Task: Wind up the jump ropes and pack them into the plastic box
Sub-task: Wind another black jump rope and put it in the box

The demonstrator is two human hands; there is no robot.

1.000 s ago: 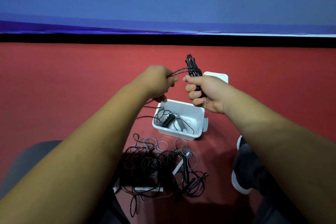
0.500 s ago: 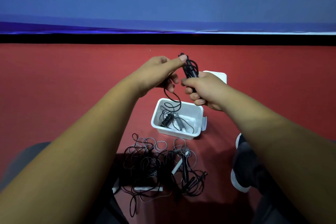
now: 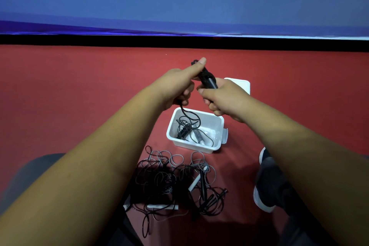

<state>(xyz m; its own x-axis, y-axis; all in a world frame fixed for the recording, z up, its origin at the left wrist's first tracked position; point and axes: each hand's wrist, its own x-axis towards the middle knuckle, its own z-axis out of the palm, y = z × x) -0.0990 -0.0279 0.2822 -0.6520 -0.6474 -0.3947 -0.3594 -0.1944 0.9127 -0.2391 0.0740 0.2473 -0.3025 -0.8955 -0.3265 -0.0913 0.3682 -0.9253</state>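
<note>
Above the plastic box [image 3: 192, 147], black jump rope handles [image 3: 209, 81] are gripped in the right hand [image 3: 224, 99].
The cord [image 3: 184, 113] is held in the curled left hand [image 3: 176, 87], thumb extended, and trails into the box; tangled ropes [image 3: 171, 179] lie just nearside of it.

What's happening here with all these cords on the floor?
A person is winding a black jump rope: the right hand grips its handles while the left hand wraps the cord round them. A wound rope already lies in the white plastic box; a tangle of ropes on the red floor waits.
</note>
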